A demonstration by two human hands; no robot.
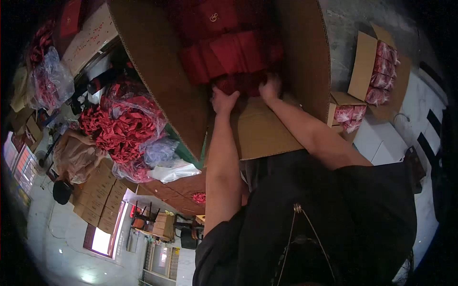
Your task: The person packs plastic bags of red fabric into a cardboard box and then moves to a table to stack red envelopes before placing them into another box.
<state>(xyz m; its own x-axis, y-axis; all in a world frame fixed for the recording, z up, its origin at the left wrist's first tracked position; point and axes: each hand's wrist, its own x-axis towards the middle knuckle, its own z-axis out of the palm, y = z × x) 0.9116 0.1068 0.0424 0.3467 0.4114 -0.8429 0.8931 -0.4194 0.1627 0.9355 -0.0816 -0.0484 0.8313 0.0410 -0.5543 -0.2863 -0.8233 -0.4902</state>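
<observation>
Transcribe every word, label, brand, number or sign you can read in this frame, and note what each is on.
No text reads clearly enough to quote.
Red fabric-like pack in the open brown cardboard box: gold curling emblem, letters uncertain.
Flat red box, upper left: small gold mark, too small.
Pale carton with red print: too blurred.
Stacked brown cartons: dark print, too small.

Bright panes and pale, glossy surfaces

At lower left, a window (101,240) glows white inside a reddish-brown frame (89,237); another window (23,167), at the far left, shows coloured panes. Light glints off a pale, glossy surface (71,248), wall or floor being unclear. A black chair (188,238) stands near a brown worktop (174,190). On the right, pale, marbled flooring (410,114) carries black stripes (429,148) beyond a rough grey surface (341,33).
</observation>
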